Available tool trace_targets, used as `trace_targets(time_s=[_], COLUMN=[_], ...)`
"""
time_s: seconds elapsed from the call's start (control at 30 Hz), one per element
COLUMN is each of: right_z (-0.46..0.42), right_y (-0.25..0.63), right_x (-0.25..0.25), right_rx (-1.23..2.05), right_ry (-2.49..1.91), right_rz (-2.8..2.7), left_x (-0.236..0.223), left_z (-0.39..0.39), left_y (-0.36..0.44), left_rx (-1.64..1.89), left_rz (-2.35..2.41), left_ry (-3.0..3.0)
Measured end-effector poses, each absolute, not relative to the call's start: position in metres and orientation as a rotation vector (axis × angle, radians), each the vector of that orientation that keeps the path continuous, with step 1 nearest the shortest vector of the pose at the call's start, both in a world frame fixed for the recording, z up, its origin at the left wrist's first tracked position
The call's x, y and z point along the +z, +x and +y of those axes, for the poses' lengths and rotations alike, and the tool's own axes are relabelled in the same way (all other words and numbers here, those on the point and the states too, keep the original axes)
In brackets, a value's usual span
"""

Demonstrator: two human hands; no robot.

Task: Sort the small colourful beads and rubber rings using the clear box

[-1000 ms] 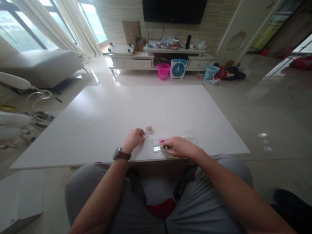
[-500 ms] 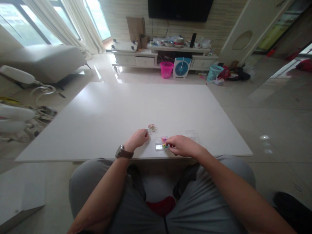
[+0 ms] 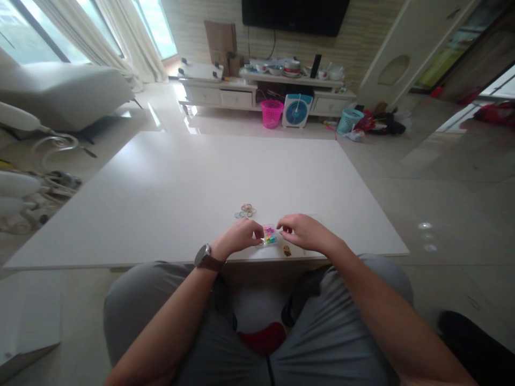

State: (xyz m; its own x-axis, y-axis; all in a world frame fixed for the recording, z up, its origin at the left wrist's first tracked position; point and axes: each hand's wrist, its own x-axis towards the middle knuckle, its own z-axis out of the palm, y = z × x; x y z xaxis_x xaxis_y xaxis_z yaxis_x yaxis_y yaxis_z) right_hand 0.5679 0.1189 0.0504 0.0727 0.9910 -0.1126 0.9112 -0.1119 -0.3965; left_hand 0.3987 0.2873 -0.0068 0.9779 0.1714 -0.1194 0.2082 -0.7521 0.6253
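Note:
Near the table's front edge lies a small clear divided box [image 3: 270, 235], with pink and purple pieces at its back and yellow, green and blue ones in front. My left hand [image 3: 242, 234] is at the box's left side, fingers closed in a pinch on what looks like a pale hair tie [image 3: 260, 243]. Just right of the box hovers my right hand [image 3: 306, 231], thumb and forefinger apart, nothing visible between them. Several thin hair ties [image 3: 247, 210] lie in a loose pile behind my left hand. A small yellow and dark figure [image 3: 286, 250] rests before my right hand.
The white table [image 3: 225, 166] spans the view, its front edge close to my knees. A faint clear lid [image 3: 316, 218] lies partly behind my right hand. Across the floor stand a pink basket [image 3: 272, 113], a blue fan [image 3: 296, 111] and a low cabinet [image 3: 237, 99].
My left hand has moved right, from the hair ties to the box. My right hand has drawn back from over the box and opened, and the small yellow figure now shows on the table.

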Motion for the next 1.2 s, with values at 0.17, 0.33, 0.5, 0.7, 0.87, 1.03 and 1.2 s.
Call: trace_targets(time_s=[0.17,0.33,0.5,0.7,0.87,1.03,1.2], right_z=[0.12,0.121,0.12,0.12,0.121,0.122,0.122], right_y=[0.565,0.561,0.559,0.559,0.559,0.558,0.557], right_x=[0.051,0.051,0.051,0.049,0.047,0.05,0.049], right_rx=[0.552,0.564,0.571,0.561,0.588,0.611,0.624], right_ry=[-2.113,-2.074,-2.069,-2.064,-2.038,-2.083,-2.057], right_rz=[-1.953,-2.019,-2.034,-2.055,-2.061,-2.061,-2.068], left_x=[-0.008,-0.003,-0.002,-0.002,0.005,0.012,0.007], left_z=[0.279,0.273,0.272,0.271,0.278,0.299,0.313], left_y=[0.399,0.401,0.401,0.399,0.397,0.391,0.387], left_rx=[-0.048,-0.078,-0.055,-0.041,0.02,0.149,0.166], left_rz=[0.29,0.338,0.32,0.324,0.313,0.458,0.578], left_ry=[2.622,2.743,2.734,2.722,2.619,2.515,2.545])
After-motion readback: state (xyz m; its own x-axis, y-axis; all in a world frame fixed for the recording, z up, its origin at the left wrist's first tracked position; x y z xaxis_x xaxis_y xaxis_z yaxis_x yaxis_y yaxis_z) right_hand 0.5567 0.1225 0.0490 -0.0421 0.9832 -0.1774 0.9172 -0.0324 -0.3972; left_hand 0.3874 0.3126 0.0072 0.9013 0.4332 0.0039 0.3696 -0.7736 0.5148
